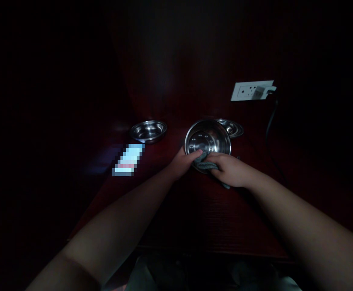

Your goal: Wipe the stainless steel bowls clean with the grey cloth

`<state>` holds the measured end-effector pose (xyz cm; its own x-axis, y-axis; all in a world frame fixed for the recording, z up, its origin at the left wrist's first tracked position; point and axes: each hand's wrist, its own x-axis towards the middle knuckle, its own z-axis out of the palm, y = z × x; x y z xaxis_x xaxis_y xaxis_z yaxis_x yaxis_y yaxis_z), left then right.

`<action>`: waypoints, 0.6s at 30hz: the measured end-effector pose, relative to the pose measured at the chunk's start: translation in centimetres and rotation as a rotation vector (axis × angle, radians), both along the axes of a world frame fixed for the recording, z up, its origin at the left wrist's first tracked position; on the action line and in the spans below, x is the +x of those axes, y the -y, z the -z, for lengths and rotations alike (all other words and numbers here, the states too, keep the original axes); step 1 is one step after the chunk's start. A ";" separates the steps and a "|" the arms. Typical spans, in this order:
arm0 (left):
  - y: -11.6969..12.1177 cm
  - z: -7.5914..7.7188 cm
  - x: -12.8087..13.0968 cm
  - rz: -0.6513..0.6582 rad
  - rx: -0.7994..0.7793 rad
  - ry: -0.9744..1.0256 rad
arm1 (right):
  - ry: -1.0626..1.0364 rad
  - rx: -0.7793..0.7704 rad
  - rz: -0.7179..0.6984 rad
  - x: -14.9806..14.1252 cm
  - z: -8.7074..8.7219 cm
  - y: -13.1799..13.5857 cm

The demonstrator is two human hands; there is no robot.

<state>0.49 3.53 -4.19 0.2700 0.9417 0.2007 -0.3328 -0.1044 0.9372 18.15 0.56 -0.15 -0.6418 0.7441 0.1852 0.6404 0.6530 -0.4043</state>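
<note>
A steel bowl (207,139) is tipped up toward me over a dark red wooden table (206,218). My left hand (184,162) grips the bowl's near left rim, thumb over the edge. My right hand (229,169) is closed on a grey cloth (206,163), pressing it against the bowl's lower rim. The room is very dark and little else shows.
A second steel bowl (148,130) stands to the left. A third steel dish (232,127) sits behind the held bowl. A lit, blurred rectangle (128,159) lies at left. A white wall socket (252,90) with a plug and black cable (270,121) is at right.
</note>
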 end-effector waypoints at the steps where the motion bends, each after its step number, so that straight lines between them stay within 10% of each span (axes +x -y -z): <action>1: 0.0 0.0 0.0 0.000 -0.005 0.005 | 0.000 0.002 -0.001 0.0 0.0 0.0; 18: 0.0 -0.1 0.0 0.023 0.002 -0.004 | 0.000 0.006 -0.011 0.0 0.1 -0.1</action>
